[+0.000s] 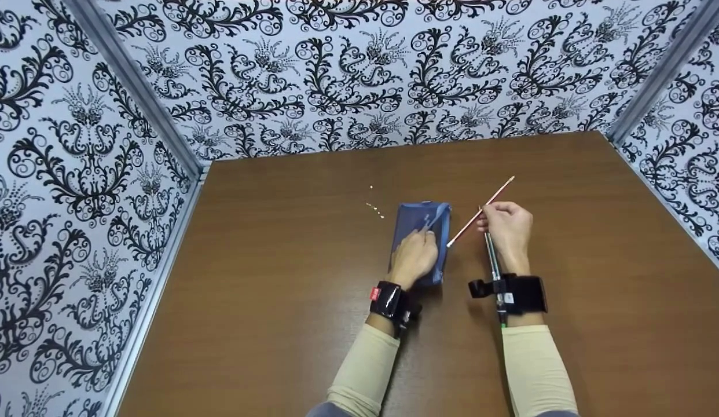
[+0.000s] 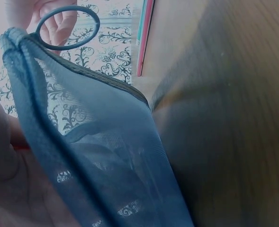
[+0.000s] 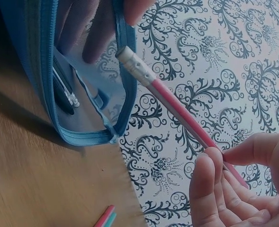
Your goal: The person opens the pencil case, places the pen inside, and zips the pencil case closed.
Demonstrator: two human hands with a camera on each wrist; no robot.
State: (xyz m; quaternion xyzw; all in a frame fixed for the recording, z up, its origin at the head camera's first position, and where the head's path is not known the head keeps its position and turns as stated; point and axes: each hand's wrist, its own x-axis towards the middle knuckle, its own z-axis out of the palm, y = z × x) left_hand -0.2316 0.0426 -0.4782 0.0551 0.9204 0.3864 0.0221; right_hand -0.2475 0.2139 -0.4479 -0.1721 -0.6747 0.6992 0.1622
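Note:
A blue mesh zip pencil case [image 1: 408, 217] stands on the table with its mouth unzipped, as the right wrist view shows. My left hand [image 1: 416, 255] grips it, fingers behind the mesh. Between right thumb and fingers my right hand [image 1: 510, 226] pinches a red pencil [image 3: 177, 106]. The pencil's eraser end [image 3: 137, 65] points at the case's mouth, just outside it by the look of the head view. Inside the case lie a dark slim item and thin pieces with pale tips [image 3: 73, 98]; their kind is unclear.
More pencils [image 1: 491, 255], one red and one green at their ends, lie on the table [image 1: 267, 289] beneath my right wrist. Small white specks [image 1: 375, 208] show left of the case. Patterned walls [image 1: 359, 75] rise behind and at the sides.

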